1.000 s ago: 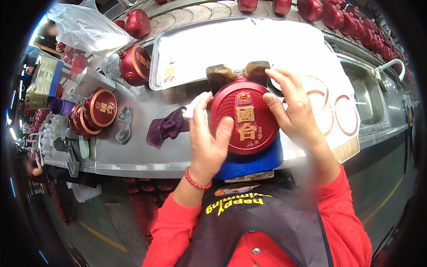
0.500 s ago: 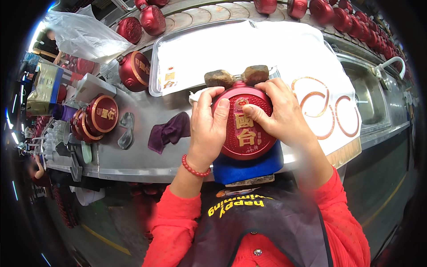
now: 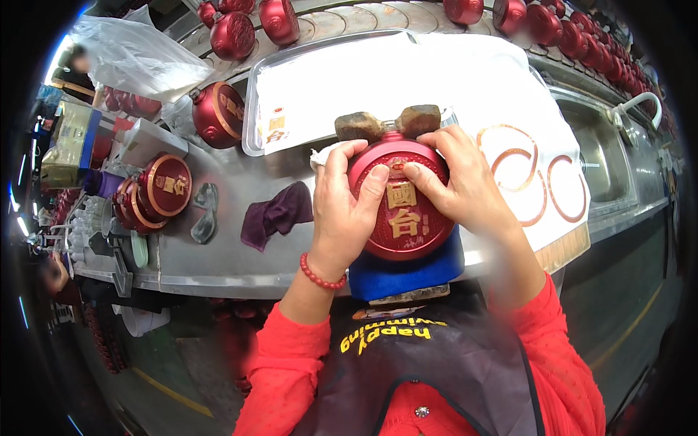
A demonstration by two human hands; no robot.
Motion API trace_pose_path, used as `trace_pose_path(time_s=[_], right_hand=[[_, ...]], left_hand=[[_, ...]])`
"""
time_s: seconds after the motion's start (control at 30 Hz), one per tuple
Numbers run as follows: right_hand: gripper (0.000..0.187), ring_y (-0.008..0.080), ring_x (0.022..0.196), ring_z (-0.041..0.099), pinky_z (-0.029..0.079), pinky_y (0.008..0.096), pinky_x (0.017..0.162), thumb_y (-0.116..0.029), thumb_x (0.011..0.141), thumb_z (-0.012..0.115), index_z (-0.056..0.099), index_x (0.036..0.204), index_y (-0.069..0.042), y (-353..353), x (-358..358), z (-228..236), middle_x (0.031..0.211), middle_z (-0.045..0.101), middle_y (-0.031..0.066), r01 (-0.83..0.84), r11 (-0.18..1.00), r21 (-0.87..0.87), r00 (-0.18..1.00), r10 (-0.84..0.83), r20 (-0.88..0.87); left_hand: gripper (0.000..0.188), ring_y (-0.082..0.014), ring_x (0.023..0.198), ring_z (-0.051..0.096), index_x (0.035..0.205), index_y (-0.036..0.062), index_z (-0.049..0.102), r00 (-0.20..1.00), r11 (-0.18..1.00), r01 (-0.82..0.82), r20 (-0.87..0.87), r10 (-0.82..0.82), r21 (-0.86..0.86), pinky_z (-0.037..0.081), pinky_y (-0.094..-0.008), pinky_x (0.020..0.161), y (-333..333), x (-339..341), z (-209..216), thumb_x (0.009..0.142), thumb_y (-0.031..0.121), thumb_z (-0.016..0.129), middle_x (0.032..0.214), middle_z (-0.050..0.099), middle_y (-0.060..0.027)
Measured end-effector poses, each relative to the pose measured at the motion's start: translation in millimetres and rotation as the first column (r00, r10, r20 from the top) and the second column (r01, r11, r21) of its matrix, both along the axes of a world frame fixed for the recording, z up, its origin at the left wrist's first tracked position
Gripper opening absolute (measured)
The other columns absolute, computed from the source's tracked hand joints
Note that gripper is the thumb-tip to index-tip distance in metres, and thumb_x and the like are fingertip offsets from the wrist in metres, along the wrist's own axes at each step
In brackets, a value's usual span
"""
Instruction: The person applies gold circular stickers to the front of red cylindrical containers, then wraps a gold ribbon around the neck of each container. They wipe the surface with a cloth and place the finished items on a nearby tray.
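Observation:
A round, flat-faced red bottle (image 3: 430, 211) lies tilted in front of me, its face carrying raised gold characters. My left hand (image 3: 347, 202) wraps its left side, and my right hand (image 3: 459, 182) wraps the right. Both thumbs press on the face beside a small red-and-gold emblem (image 3: 396, 166) near the top. Under the lower part of the bottle is a blue cloth pad (image 3: 407, 273). The neck end rests between two worn, dark padded blocks (image 3: 359, 126). Right of my hands, thin orange-gold ring strips (image 3: 567, 189) lie on a white sheet (image 3: 480, 80).
A clear tray (image 3: 252, 116) holds a white sheet with a few gold character stickers (image 3: 276, 129). To the left are a purple cloth (image 3: 273, 218), stacked red bottles (image 3: 166, 185) and a plastic bag (image 3: 142, 58). Red bottles (image 3: 279, 22) line the conveyor behind; a sink (image 3: 596, 149) is at right.
My thumbs have shifted closer to the small emblem, the left one moving right and the right one slightly up. Bottles on the conveyor have moved to the right.

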State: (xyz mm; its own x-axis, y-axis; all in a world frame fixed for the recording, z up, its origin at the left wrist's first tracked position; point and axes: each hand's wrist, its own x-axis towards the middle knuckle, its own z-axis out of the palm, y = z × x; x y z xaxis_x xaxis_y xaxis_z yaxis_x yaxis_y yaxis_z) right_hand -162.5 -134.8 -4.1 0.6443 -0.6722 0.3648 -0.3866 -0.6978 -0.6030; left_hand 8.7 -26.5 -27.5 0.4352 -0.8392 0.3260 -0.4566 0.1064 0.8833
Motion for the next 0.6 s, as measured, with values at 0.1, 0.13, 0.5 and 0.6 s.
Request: trace_pose_path(time_s=[0.1,0.13,0.5,0.6], right_hand=[[0.049,0.0357,0.109,0.062,0.049,0.0410,0.094,-0.037,0.098,0.070,0.063,0.124,0.003,-2.6,-5.7,-1.7,0.115,0.063,0.0185,-0.042,0.999,0.017,0.999,0.041,0.030],[0.053,0.0351,0.116,0.062,0.048,0.0405,0.100,-0.038,0.099,0.068,0.061,0.130,0.004,-0.9,-10.7,-2.1,0.123,0.063,0.0199,-0.057,0.996,0.068,0.996,0.053,0.067],[0.091,0.0394,0.130,0.057,0.044,0.0451,0.110,-0.046,0.088,0.080,0.041,0.152,0.006,26.0,-37.4,-13.9,0.138,0.057,0.0288,-0.050,0.990,0.132,0.999,0.050,0.005],[0.093,0.0391,0.131,0.057,0.044,0.0445,0.110,-0.044,0.088,0.081,0.040,0.153,0.007,25.2,-37.7,-12.8,0.138,0.057,0.0294,-0.066,0.984,0.166,0.998,0.064,0.014]], left_hand=[[0.048,-0.0309,0.110,0.062,0.130,-0.0021,0.057,0.999,1.000,0.013,-0.031,-0.013,0.016,0.049,-0.0398,0.098,2.8,1.8,-2.7,0.098,0.032,0.070,0.120,0.065,-0.0196],[0.050,-0.0303,0.112,0.062,0.131,-0.0027,0.057,0.997,1.000,0.030,-0.073,-0.030,0.004,0.049,-0.0396,0.099,4.9,2.2,-4.0,0.098,0.033,0.071,0.122,0.064,-0.0199],[0.093,-0.0400,0.138,0.043,0.153,-0.0064,0.031,0.988,0.999,0.036,0.149,-0.032,-0.024,0.034,-0.0476,0.118,40.5,-10.6,-19.2,0.089,0.038,0.081,0.151,0.041,-0.0274],[0.094,-0.0404,0.138,0.043,0.154,-0.0064,0.030,0.984,0.999,0.035,0.178,-0.031,-0.018,0.034,-0.0480,0.117,40.0,-10.3,-19.3,0.089,0.038,0.081,0.152,0.040,-0.0278]])
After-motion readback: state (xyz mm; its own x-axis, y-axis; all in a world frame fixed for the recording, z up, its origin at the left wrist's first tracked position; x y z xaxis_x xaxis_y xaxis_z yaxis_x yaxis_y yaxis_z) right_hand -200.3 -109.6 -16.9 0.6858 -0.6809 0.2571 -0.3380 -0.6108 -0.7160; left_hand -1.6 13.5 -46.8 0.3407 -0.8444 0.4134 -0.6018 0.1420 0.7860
